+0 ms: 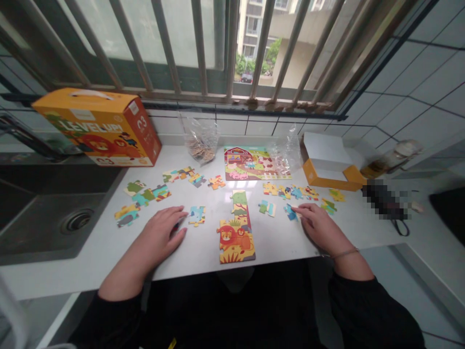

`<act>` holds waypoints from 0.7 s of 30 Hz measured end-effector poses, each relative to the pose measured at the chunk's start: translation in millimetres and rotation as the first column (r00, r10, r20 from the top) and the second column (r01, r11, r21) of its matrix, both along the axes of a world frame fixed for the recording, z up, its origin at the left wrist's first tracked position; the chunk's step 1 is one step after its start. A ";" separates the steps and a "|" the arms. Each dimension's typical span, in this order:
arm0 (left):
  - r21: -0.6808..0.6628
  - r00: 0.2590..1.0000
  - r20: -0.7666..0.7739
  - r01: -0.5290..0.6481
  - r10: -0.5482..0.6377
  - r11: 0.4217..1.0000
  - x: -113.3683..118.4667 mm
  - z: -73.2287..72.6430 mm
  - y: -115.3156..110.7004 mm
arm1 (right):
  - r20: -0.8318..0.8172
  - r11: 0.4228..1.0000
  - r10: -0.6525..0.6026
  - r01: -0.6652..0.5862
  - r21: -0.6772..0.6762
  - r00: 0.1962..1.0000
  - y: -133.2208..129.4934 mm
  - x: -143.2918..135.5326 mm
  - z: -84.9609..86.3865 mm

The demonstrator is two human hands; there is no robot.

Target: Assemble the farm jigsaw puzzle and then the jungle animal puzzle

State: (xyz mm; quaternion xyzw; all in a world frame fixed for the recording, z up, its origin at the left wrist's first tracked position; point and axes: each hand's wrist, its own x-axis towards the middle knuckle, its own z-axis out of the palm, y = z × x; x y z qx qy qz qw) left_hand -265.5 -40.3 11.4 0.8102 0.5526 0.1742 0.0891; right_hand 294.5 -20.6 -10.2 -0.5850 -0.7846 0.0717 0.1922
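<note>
On the white counter, my left hand (163, 231) rests with thumb and fingers apart, holding nothing. A light blue puzzle piece (197, 215) lies just right of its fingertips. My right hand (317, 225) reaches a blue puzzle piece (289, 212) with its index fingertip; the piece lies flat, and the other fingers are partly hidden. Between the hands is a joined section of a lion puzzle (237, 242), with a narrow strip running up from it. A green and pale blue piece (267, 208) sits left of my right hand.
Several loose pieces (145, 195) lie at left, others (290, 191) at right. Behind are a bag of pieces (201, 145), a farm picture (250, 165), clear plastic (290, 152) and an open box (332, 177). An orange carton (98, 131) stands by the sink (47, 208).
</note>
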 end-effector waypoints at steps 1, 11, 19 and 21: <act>-0.005 1.000 0.001 0.009 -0.009 1.000 6.6 -0.8 1.7 | -0.001 1.000 0.002 -0.002 0.006 1.000 0.8 -3.1 2.0; 0.013 0.999 0.013 0.051 -0.051 0.999 53.8 -1.6 -0.3 | 0.054 0.980 -0.197 0.194 0.054 0.979 -2.0 -43.4 3.3; 0.041 0.999 0.023 -0.038 0.037 0.998 37.7 3.3 -9.9 | -0.139 0.991 -0.124 0.129 0.023 0.982 0.2 -58.8 22.2; 0.039 0.997 0.033 -0.074 0.073 0.996 28.0 4.4 -11.0 | -0.195 0.999 0.018 -0.009 0.049 0.981 1.8 -80.3 32.1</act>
